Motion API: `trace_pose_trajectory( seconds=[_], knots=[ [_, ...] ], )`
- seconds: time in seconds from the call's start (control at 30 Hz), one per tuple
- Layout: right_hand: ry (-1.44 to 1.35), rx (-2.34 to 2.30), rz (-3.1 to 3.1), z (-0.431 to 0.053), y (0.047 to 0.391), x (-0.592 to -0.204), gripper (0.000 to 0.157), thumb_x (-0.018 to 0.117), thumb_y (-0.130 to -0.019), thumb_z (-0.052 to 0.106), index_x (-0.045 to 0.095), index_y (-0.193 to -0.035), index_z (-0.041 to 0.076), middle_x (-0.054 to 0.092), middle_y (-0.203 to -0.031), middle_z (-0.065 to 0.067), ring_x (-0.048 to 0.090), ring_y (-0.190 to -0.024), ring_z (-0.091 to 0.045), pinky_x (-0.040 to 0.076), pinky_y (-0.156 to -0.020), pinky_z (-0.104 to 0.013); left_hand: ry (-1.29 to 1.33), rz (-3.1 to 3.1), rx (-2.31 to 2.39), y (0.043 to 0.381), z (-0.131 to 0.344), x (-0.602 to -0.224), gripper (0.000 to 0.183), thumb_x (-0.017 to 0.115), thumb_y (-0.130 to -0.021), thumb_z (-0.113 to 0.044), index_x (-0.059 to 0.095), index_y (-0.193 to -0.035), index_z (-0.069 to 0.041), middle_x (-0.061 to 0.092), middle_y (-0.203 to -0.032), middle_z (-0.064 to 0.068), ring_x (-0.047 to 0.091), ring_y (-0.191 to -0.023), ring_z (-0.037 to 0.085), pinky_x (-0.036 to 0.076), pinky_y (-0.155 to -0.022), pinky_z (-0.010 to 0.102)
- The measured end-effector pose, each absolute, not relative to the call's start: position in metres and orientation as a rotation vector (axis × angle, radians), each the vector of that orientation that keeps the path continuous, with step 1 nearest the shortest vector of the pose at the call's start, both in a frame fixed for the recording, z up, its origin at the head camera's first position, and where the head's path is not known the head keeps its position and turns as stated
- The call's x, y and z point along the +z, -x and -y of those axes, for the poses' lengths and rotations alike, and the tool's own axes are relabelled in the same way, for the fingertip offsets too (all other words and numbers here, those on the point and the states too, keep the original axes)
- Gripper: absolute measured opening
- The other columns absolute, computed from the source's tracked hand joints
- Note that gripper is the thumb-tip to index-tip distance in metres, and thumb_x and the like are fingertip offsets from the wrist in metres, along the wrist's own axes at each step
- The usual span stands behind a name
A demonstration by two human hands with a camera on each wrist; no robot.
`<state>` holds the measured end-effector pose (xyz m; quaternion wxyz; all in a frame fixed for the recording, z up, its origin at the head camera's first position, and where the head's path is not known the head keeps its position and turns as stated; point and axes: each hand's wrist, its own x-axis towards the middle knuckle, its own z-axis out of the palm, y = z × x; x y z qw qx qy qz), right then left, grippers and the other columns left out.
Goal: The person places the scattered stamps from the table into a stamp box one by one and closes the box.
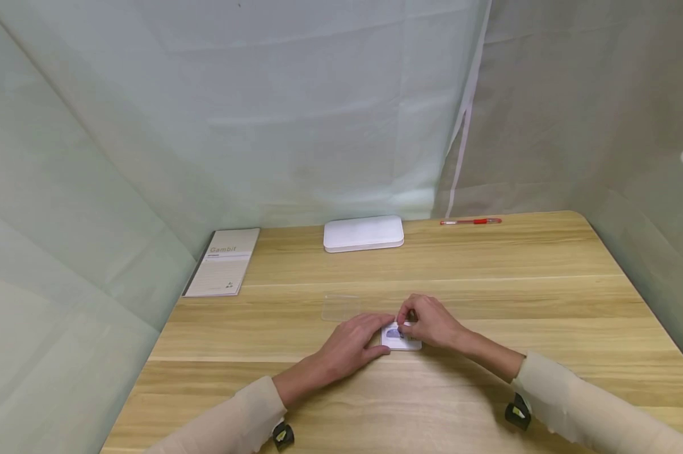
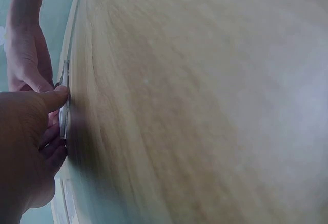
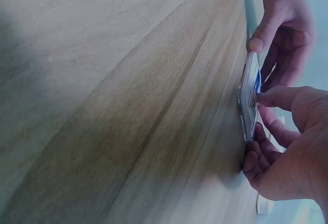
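Note:
A small white card (image 1: 399,345) with a blue printed picture (image 1: 393,333) lies low over the table, with a clear plastic edge (image 3: 241,103) along it in the right wrist view. My left hand (image 1: 349,347) holds its left end, thumb at the near edge and fingers at the far edge. From the right, my right hand (image 1: 430,323) reaches over the card, and its thumb and index finger pinch at a blue piece (image 3: 258,80) on the card's face. The fingertips partly hide that piece. Beyond my left hand lies a clear plastic rectangle (image 1: 340,308).
A white flat case (image 1: 364,234) stands at the table's back edge. A notebook (image 1: 223,261) lies at the back left, and a red pen (image 1: 470,221) at the back right. Pale cloth walls (image 1: 318,126) rise behind and beside the wooden table (image 1: 523,290).

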<state>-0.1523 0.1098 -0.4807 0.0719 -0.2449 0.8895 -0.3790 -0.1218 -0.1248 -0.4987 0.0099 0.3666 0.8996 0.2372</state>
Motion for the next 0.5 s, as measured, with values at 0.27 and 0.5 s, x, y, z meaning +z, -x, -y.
trace_pose_trajectory(
  seconds=[0.27,0.5],
  knots=[
    [0.602,-1.19,-2.587,-0.111,0.1523,-0.4781,0.009,0.083,-0.088,0.006,0.076,-0.088,0.011,0.066,-0.089,0.002,0.055,-0.081,-0.015,0.046,-0.071,-0.029,-1.136,-2.807,0.733,0.1217,0.1247,-0.4984,0.062,0.077,-0.099,-0.033,0.056,-0.152,-0.008,0.064,-0.148,0.006,0.058,-0.137,0.021,0.048,-0.116,0.039],
    [0.645,-1.224,-2.556,-0.1124,0.1528,-0.4794,0.011,0.084,-0.088,0.007,0.075,-0.092,0.01,0.064,-0.088,0.001,0.055,-0.081,-0.016,0.044,-0.07,-0.026,-1.15,-2.813,0.732,0.1216,0.1248,-0.4978,0.062,0.078,-0.099,-0.032,0.056,-0.152,-0.009,0.064,-0.147,0.006,0.059,-0.137,0.021,0.048,-0.115,0.04]
  ],
)
